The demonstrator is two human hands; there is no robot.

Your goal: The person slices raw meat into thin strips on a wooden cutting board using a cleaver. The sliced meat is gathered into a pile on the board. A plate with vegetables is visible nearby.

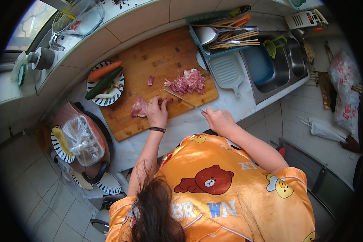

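My right hand (219, 121) grips the handle of a kitchen knife (183, 100), its thin blade reaching left over the wooden cutting board (151, 51). Just left of the blade, my left hand (156, 112) rests by a larger piece of raw meat (139, 107), with thumb and fingers at a small meat piece (169, 100). Whether the fingers pinch that piece is hard to see. Beyond the knife tip lies a heap of cut meat (187, 81). One separate bit of meat (151, 80) sits farther back on the board.
A plate (121, 90) with a carrot (105, 71) and a cucumber (104, 83) overlaps the board's left side. At the right are a teal basket (196, 37) of chopsticks and utensils, a ridged tray (227, 71) and a metal sink (282, 74). A plastic-wrapped package (83, 140) lies left.
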